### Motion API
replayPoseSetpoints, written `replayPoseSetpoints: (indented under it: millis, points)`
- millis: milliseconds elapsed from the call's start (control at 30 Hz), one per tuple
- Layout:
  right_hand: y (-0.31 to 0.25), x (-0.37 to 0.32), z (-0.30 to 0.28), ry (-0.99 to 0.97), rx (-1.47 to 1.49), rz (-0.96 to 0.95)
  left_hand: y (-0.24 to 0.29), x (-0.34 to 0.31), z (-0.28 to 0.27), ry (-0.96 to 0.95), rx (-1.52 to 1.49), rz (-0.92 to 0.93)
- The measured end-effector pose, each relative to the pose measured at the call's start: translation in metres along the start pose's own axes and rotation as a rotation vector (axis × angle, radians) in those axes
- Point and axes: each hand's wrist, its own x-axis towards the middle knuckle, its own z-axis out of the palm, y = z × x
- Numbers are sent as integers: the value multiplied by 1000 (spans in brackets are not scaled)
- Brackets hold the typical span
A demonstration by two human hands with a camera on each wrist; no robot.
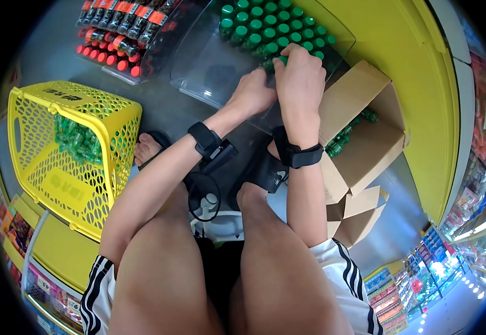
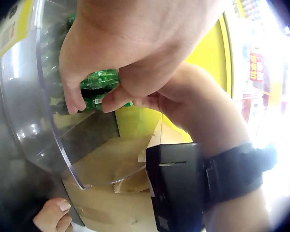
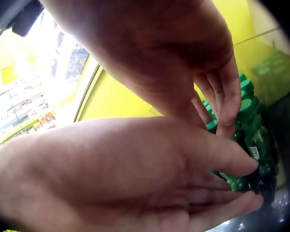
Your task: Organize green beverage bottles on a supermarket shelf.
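Both hands meet at the near edge of a clear bin [image 1: 198, 72] packed with small green-capped bottles [image 1: 271, 23]. My left hand [image 1: 252, 90] has its thumb and fingers around the side of a green bottle [image 2: 100, 79], seen close in the left wrist view. Just to its right, my right hand [image 1: 300, 72] reaches in from above. Its bent fingers grip a green bottle by the cap at the front of the rows. The hands hide much of the bottles between them. In the right wrist view, a green bottle [image 3: 254, 140] with a barcode stands by the fingertips.
A yellow basket [image 1: 123, 120] at the left contains many green bottles. On the right, an open cardboard box [image 1: 360, 162] also has green bottles inside, with a smaller box [image 1: 360, 215] below it. Red-capped bottles [image 1: 112, 58] fill another bin at upper left. A yellow panel [image 1: 427, 111] borders the right.
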Motion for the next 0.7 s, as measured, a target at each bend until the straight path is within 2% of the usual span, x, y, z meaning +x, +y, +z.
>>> replayPoseSetpoints:
  millis: [367, 533, 700]
  points:
    - [-6, -1, -4, -34, 28, 55, -5, 4, 1, -48, -103, -1]
    - [0, 0, 1, -18, 22, 50, -16, 11, 11, 7, -196, 91]
    - [2, 0, 3, -19, 49, 62, -7, 6, 8, -20, -168, 60]
